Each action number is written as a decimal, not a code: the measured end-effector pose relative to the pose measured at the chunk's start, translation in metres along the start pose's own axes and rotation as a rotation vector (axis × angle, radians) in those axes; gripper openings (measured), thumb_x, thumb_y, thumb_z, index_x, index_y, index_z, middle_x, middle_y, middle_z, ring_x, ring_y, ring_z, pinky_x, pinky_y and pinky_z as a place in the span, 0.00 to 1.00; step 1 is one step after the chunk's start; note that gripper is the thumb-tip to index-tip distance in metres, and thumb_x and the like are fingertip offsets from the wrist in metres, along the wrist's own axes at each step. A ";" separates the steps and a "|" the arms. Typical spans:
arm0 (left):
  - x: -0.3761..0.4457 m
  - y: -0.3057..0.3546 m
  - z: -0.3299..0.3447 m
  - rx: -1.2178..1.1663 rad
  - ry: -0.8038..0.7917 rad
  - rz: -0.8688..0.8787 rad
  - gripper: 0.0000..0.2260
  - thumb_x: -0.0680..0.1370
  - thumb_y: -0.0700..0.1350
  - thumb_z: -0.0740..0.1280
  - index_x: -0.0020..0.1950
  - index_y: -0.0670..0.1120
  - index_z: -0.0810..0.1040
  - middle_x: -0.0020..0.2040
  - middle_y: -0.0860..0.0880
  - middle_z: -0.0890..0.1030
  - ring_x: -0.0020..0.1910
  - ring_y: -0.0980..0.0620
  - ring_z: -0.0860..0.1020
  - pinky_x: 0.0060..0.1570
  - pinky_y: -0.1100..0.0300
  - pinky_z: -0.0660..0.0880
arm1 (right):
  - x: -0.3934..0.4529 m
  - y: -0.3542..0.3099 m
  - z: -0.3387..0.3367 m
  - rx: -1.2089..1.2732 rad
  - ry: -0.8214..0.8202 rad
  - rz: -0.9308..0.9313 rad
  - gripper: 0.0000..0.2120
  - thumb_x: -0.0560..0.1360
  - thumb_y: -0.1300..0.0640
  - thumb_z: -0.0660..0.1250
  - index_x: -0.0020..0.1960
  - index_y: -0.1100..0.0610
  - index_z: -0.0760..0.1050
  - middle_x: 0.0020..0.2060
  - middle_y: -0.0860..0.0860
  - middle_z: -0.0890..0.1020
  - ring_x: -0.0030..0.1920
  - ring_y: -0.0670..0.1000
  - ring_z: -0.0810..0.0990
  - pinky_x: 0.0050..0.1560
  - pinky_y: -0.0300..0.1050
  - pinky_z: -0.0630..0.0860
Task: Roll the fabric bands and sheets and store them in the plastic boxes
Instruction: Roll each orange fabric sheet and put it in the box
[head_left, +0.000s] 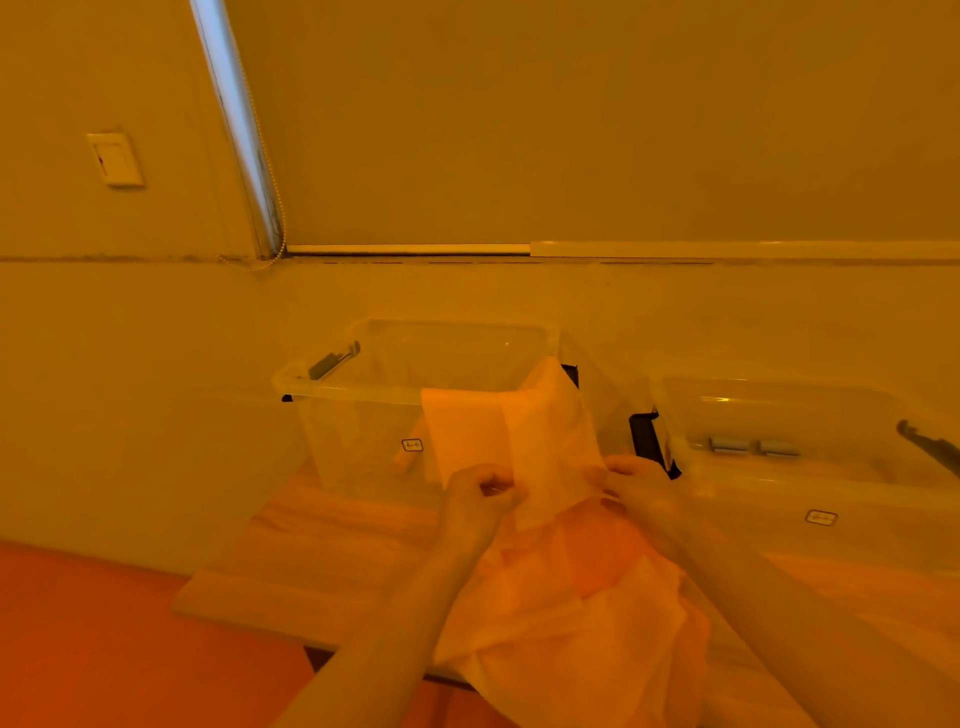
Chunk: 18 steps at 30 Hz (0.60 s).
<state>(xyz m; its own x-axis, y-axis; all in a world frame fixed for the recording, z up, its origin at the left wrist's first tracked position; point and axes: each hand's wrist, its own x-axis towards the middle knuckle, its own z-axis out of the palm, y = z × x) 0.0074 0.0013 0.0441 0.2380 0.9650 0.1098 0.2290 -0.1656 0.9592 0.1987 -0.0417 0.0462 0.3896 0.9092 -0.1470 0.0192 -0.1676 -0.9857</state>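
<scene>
Draping over the front rim of the clear plastic storage box (363, 387) on the pale wooden table (311, 545), the thin pale fabric sheet (545, 441) is pinched by left hand (480, 491) and right hand (631, 486), risking snagging and tipping the box if pulled

Both forearms reach forward, left hand (480, 491) and right hand (631, 486) each closed in a pinching grip.

There are two clear plastic storage boxes, one at 12 o'clock (363, 384) and one at 3 o'clock (779, 499). Two bare hands, left (480, 493) and right (636, 488). One thin pale fabric sheet (545, 447). One white wall switch (115, 158).
</scene>
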 end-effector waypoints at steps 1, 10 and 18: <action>-0.003 0.000 0.001 -0.017 0.004 0.002 0.04 0.75 0.38 0.70 0.48 0.42 0.80 0.46 0.47 0.81 0.45 0.52 0.78 0.42 0.67 0.76 | -0.003 0.002 -0.001 0.010 0.005 -0.011 0.06 0.76 0.58 0.68 0.50 0.58 0.81 0.49 0.56 0.84 0.50 0.56 0.82 0.53 0.53 0.80; -0.034 0.000 0.006 -0.079 0.140 0.088 0.06 0.79 0.41 0.64 0.43 0.50 0.74 0.41 0.45 0.81 0.41 0.45 0.80 0.40 0.49 0.80 | -0.041 0.009 -0.015 0.125 0.118 -0.122 0.11 0.76 0.61 0.67 0.58 0.60 0.76 0.53 0.56 0.81 0.51 0.56 0.82 0.42 0.43 0.81; -0.060 0.003 -0.009 -0.117 0.137 0.239 0.07 0.79 0.39 0.64 0.49 0.52 0.71 0.40 0.46 0.80 0.39 0.50 0.79 0.38 0.56 0.76 | -0.063 0.001 -0.019 0.183 0.041 -0.147 0.06 0.76 0.66 0.65 0.53 0.62 0.78 0.54 0.57 0.79 0.51 0.56 0.81 0.43 0.41 0.81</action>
<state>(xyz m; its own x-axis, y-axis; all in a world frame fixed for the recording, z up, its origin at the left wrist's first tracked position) -0.0149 -0.0553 0.0429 0.1409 0.9213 0.3624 0.0695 -0.3744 0.9247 0.1916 -0.1061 0.0562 0.4319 0.9019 -0.0009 -0.0876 0.0410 -0.9953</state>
